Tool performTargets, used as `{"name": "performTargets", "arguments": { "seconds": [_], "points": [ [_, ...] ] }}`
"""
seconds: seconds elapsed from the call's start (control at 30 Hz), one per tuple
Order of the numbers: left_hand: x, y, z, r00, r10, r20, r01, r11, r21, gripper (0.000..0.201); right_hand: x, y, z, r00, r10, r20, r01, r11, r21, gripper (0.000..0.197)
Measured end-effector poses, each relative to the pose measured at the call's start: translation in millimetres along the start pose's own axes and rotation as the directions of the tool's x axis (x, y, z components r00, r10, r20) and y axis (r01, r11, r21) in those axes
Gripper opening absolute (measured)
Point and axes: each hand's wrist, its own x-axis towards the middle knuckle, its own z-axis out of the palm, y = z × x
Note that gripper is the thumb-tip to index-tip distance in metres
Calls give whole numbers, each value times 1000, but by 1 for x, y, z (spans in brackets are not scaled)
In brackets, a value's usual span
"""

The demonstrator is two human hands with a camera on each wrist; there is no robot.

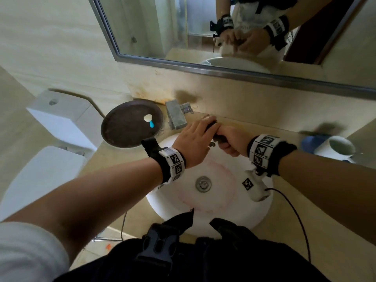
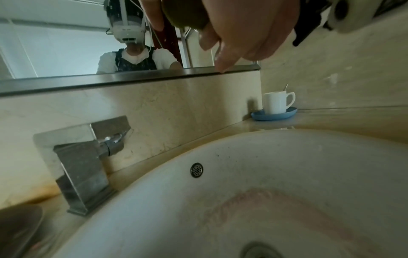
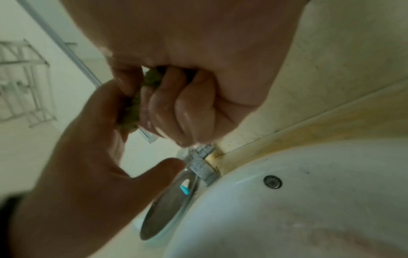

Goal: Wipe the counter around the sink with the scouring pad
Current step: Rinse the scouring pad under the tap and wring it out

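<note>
Both of my hands are raised over the back rim of the white sink, just right of the faucet. Between them is the dark green scouring pad, bunched up. My right hand is a fist around the pad. My left hand curls its fingers over the pad's other end, with the thumb held apart. The pad is off the beige counter. The strip of counter behind the sink is stained yellow-brown.
A dark round tray with a small white and blue item lies left of the faucet. A white mug on a blue saucer stands at the counter's right end. A mirror hangs above, and a toilet tank is at the left.
</note>
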Motion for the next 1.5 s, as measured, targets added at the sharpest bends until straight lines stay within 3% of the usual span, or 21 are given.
{"name": "performTargets", "arguments": {
  "seconds": [0.13, 0.2, 0.27, 0.33, 0.43, 0.5, 0.6, 0.67, 0.73, 0.9, 1.0, 1.17, 1.3, 1.43, 1.5],
  "points": [
    [11, -3, -1, 982, 121, -145, -112, 991, 68, 51, -15, -12, 5, 983, -26, 183, 15, 998, 63, 19],
    [17, -3, -5, 982, 141, -126, -137, 990, 40, 37, -23, -13, 11, 983, -51, 178, 52, 999, 0, 24],
    [19, 0, -8, 993, 113, -44, -113, 994, -4, 26, -26, -13, 17, 992, -63, 110, 82, 980, -180, 24],
    [21, 5, -12, 997, 74, 37, -74, 997, -1, 23, -22, -13, 23, 994, -102, 28, 103, 886, -452, 23],
    [25, 15, -18, 970, -40, 241, 14, 994, 108, 17, -12, -7, 30, 988, -154, -20, 87, 656, -750, 28],
    [30, 22, -20, 943, -111, 312, 63, 985, 161, 15, -5, -1, 31, 986, -154, -71, 27, 556, -831, 31],
    [36, 29, -16, 902, -196, 386, 133, 974, 184, 14, 3, 7, 28, 982, -134, -130, -52, 473, -880, 21],
    [38, 31, -12, 852, -239, 465, 158, 966, 206, 15, 5, 11, 29, 981, -122, -154, -87, 436, -896, 25],
    [39, 33, -8, 795, -295, 530, 194, 952, 239, 16, 6, 15, 31, 977, -116, -182, -111, 453, -884, 28],
    [42, 45, 2, 635, -459, 621, 324, 888, 325, 17, 3, 22, 35, 974, -151, -169, -93, 414, -905, 14],
    [44, 48, 5, 578, -404, 709, 270, 915, 301, 24, 3, 28, 34, 969, -181, -168, -80, 416, -906, 14],
    [45, 48, 4, 554, -268, 788, 222, 960, 170, 32, 0, 31, 30, 971, -196, -136, -70, 312, -947, 14],
    [43, 44, 2, 536, -221, 815, 292, 954, 67, 17, -3, 31, 27, 969, -224, -104, -43, 264, -964, 11],
    [38, 31, -5, 531, -138, 836, 181, 982, 48, 23, -5, 31, 29, 960, -270, -80, 11, 319, -948, 14],
    [35, 23, -6, 564, -124, 816, 167, 985, 35, 32, -6, 28, 29, 951, -303, -67, 57, 383, -922, 26]
  ]
}}
